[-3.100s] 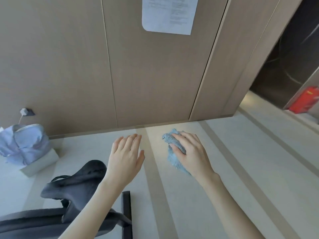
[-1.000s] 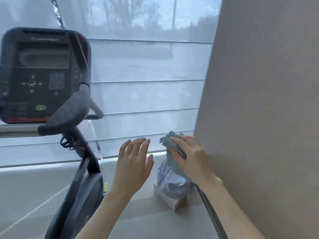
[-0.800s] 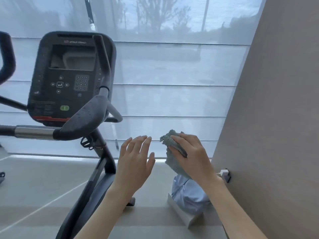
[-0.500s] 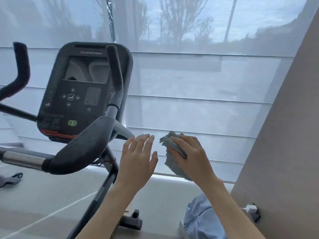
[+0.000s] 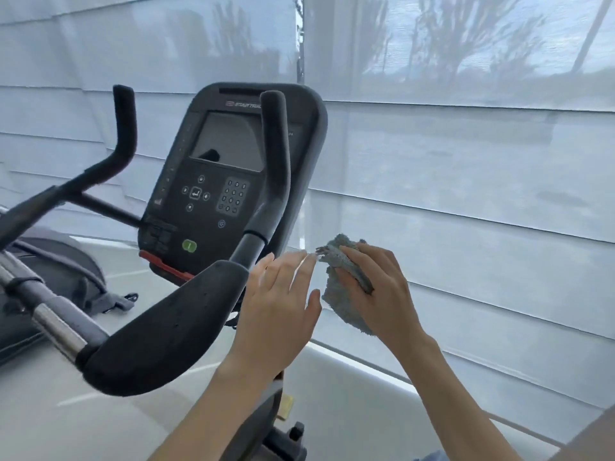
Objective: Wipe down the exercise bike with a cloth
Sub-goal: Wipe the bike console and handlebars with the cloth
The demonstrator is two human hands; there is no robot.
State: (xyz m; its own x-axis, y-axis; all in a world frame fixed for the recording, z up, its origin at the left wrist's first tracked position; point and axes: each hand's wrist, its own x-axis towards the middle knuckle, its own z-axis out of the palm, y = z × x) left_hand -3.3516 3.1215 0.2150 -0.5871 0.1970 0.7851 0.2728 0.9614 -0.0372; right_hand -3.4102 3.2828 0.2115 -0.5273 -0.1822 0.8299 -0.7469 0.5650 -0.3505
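Blinds [image 5: 466,161] behind right grip [image 5: 382,287] round cloth [image 5: 342,311]

A sheer blind [image 5: 466,161] with horizontal folds covers the window across the whole background. Through its upper part, blurred trees [image 5: 466,38] show against a pale sky. A dark bag [image 5: 60,261] lies on the pale floor [image 5: 349,394] at the left, with a strap [image 5: 116,301] trailing to its right. The edge of a beige wall [image 5: 592,440] fills the bottom right corner.

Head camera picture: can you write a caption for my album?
Right hand holds a blue cloth beside the exercise bike; left hand open.
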